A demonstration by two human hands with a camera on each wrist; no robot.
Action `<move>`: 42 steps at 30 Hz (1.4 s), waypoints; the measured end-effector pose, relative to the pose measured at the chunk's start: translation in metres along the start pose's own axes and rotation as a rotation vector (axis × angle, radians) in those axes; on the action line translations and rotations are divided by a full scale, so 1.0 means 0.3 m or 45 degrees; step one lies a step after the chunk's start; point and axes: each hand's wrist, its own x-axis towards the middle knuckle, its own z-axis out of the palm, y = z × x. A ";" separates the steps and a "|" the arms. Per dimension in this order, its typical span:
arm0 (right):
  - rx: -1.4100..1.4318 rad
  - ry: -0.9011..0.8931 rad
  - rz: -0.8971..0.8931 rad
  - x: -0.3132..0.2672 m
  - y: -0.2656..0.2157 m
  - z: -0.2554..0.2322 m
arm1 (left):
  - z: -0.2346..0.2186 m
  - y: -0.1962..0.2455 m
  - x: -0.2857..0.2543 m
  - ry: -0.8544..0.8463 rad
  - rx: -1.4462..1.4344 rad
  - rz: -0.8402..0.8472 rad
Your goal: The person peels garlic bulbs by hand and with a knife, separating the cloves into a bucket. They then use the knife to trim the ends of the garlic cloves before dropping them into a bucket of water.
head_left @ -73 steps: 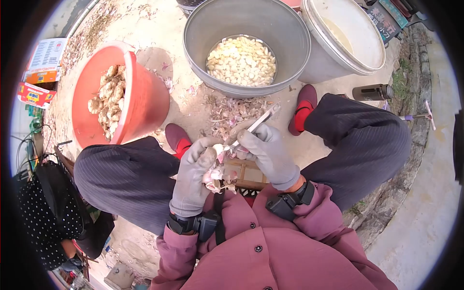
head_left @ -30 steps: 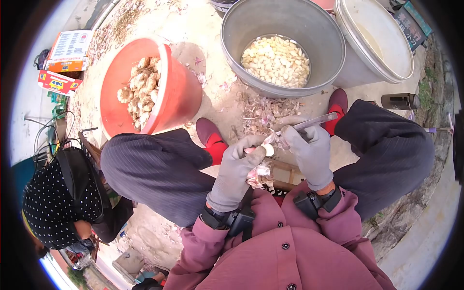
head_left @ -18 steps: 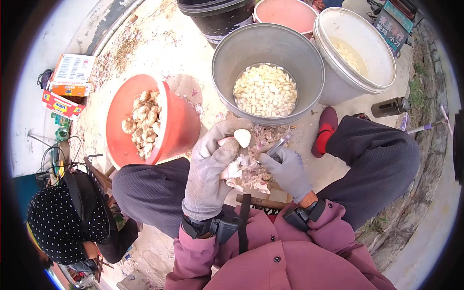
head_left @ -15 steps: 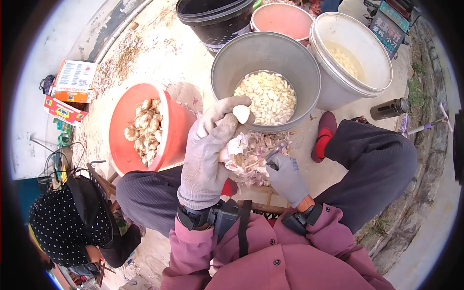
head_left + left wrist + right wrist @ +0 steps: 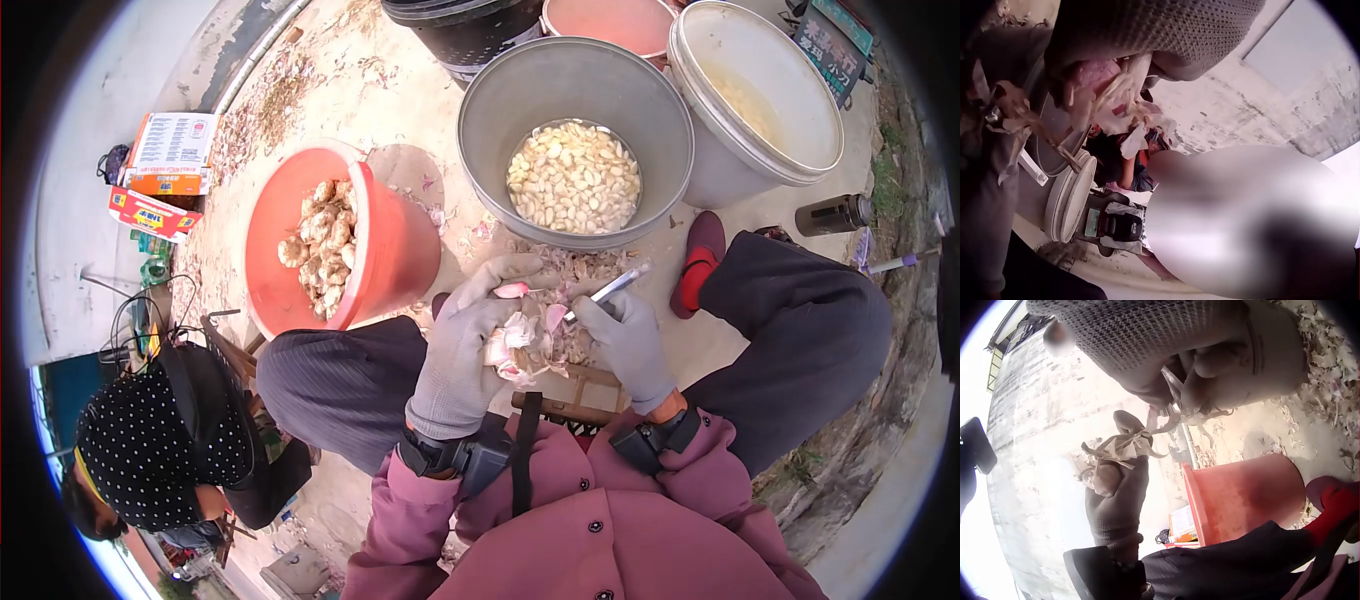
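In the head view my gloved left hand holds a partly opened garlic bulb with loose papery skin, which also shows in the right wrist view. A pink-skinned clove sits by its fingertips. My gloved right hand grips a small knife, blade pointing up and away, just right of the bulb. A piece of purple skin lies between the hands. Beyond them, a grey tub contains peeled garlic cloves in liquid.
A tilted red bucket of whole garlic bulbs stands left. A white bucket, a black bucket and a pink basin stand behind. Garlic skins litter the ground. Another person sits at left; a bottle lies right.
The left hand reached toward the grey tub with a white peeled clove at its fingertips, then came back; that clove no longer shows there. The right hand keeps the knife throughout.
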 end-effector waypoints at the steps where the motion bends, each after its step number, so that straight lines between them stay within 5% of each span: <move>1: 0.205 0.013 -0.001 0.000 -0.010 0.001 | -0.027 -0.026 -0.027 -0.141 0.508 0.300; 2: 0.358 -0.033 0.002 -0.006 -0.045 0.006 | 0.017 -0.033 -0.085 -0.031 -0.201 -0.169; 3: 0.351 -0.041 0.019 -0.007 -0.059 0.007 | 0.037 -0.026 -0.111 -0.019 -0.207 -0.183; 5: 0.171 -0.082 0.045 -0.017 -0.065 -0.006 | 0.064 -0.004 -0.149 0.251 -1.098 -0.685; 10: 0.146 -0.108 0.062 -0.020 -0.044 0.008 | 0.083 -0.059 -0.200 0.246 -0.914 -0.660; 12: 0.492 -0.199 0.050 -0.011 -0.034 0.001 | 0.076 -0.093 -0.229 0.238 -0.907 -0.707; 13: 0.485 -0.201 0.053 -0.016 -0.037 0.013 | 0.073 -0.096 -0.234 0.242 -0.914 -0.705; 15: -0.098 -0.054 0.006 -0.025 -0.048 0.041 | 0.069 -0.104 -0.232 0.284 -0.861 -0.657; 31: 0.113 -0.363 -0.158 -0.055 -0.041 0.058 | 0.125 -0.147 -0.207 0.545 -1.046 -0.630; 33: 0.124 -0.238 -0.375 -0.059 -0.050 0.055 | 0.122 -0.167 -0.207 0.624 -0.953 -0.579; 36: 0.084 -0.224 -0.213 -0.052 -0.064 0.029 | 0.104 -0.170 -0.212 0.573 -0.773 -0.716; 39: 0.176 -0.217 -0.002 -0.067 -0.099 0.038 | 0.119 -0.149 -0.196 0.534 -0.930 -0.634; 42: 0.216 -0.208 -0.067 -0.050 -0.043 0.045 | 0.122 -0.137 -0.198 0.471 -1.058 -0.675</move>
